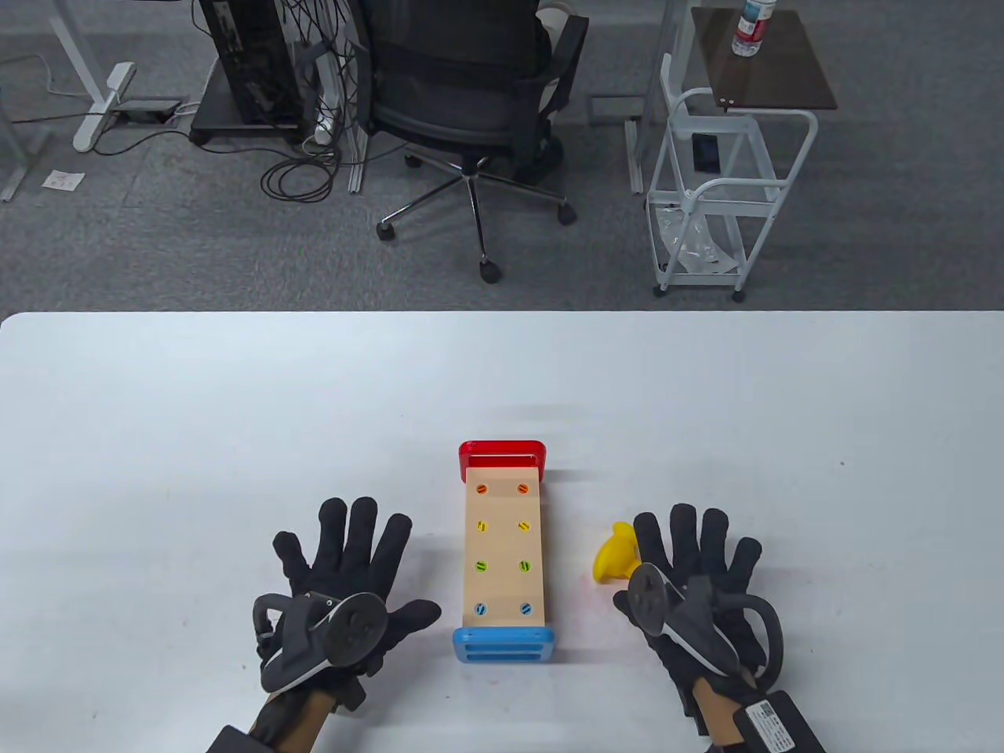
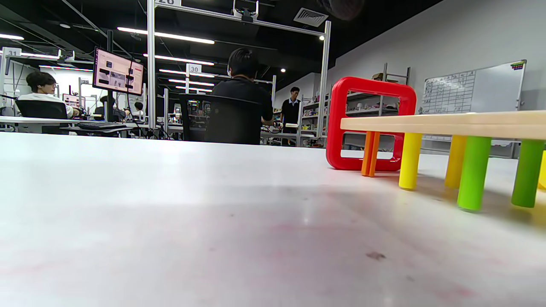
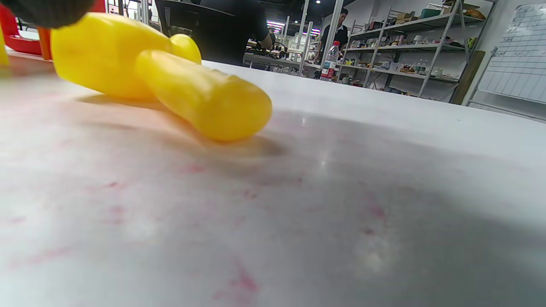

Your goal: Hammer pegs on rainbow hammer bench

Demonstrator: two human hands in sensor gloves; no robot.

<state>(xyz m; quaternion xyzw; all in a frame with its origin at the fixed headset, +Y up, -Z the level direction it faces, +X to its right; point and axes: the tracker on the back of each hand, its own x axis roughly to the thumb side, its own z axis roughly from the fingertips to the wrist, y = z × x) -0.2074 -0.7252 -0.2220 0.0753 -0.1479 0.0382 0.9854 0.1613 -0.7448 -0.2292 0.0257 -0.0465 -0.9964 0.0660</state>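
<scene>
The hammer bench [image 1: 503, 549] is a pale wooden board with a red end far and a blue end near, lying lengthwise at the table's middle. Its pegs [image 1: 481, 564] sit flush with the board top; in the left wrist view the board [image 2: 448, 121] stands on orange, yellow and green peg shafts [image 2: 473, 172]. The yellow toy hammer [image 1: 612, 553] lies on the table right of the bench, large in the right wrist view [image 3: 170, 72]. My left hand [image 1: 345, 572] rests flat with fingers spread, left of the bench. My right hand [image 1: 698, 572] rests flat beside the hammer, partly over it.
The white table [image 1: 235, 408] stretches wide around the bench. Beyond its far edge stand an office chair [image 1: 471, 94], a white cart [image 1: 729, 188] and a computer tower with cables [image 1: 251, 63].
</scene>
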